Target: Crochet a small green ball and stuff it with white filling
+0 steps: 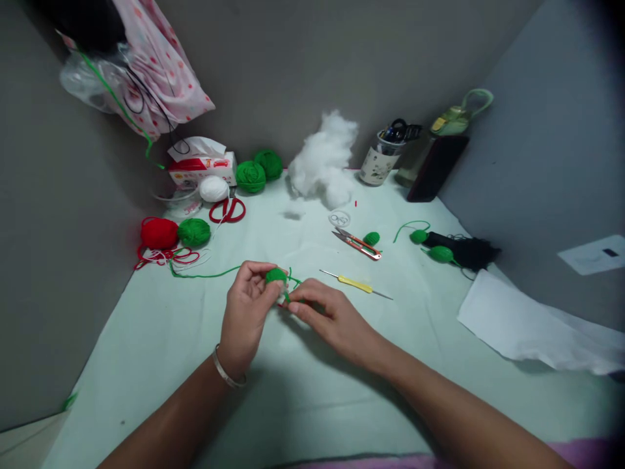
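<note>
My left hand (250, 306), with a silver bangle at its wrist, holds a small green crocheted piece (276, 276) between thumb and fingers. Something white shows just under the green piece. The fingers of my right hand (332, 316) are pinched on green yarn at the piece's right side. A green strand (208, 275) runs from my left hand toward a green yarn ball (194, 232) at the left. Beyond my right hand lies a yellow-handled crochet hook (355, 284).
Orange thread snips (359, 244) and a small green piece (372, 238) lie ahead. White stuffing (326, 159), a pen cup (379, 159) and a bottle (449, 124) stand behind. Red scissors (228, 210) and red yarn (159, 233) are left; black yarn (463, 251) is right.
</note>
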Demonstrator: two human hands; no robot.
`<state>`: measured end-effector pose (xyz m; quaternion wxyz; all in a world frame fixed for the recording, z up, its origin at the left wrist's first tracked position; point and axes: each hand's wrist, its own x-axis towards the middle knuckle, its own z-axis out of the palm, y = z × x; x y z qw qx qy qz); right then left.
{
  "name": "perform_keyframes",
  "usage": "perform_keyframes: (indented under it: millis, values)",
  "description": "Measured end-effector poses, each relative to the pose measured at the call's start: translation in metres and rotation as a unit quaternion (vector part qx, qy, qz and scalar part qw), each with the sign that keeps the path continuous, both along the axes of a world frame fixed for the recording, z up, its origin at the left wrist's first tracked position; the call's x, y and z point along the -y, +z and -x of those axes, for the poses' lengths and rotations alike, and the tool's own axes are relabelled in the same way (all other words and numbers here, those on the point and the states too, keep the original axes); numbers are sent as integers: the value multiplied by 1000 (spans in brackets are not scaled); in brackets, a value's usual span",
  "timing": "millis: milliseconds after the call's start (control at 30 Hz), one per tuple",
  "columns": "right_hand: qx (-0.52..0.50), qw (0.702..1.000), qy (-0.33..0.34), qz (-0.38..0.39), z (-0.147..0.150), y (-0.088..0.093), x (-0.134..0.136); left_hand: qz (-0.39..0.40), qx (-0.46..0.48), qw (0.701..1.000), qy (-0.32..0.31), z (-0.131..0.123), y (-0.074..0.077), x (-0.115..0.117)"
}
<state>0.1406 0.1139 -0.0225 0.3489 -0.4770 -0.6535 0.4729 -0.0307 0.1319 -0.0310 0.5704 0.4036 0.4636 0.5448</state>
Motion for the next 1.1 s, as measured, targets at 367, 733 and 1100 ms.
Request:
perform_keyframes:
  millis: [367, 733, 1100]
  values:
    - [-264, 942, -3, 207, 3, 14, -1, -194, -250, 949, -9, 3, 6, 10]
    - [-181, 969, -55, 161, 2, 6, -5, -77, -154, 984, -55, -11, 1, 12]
    - [-228, 952, -33, 201, 3, 10, -7, 9, 43, 987, -153, -3, 11, 6]
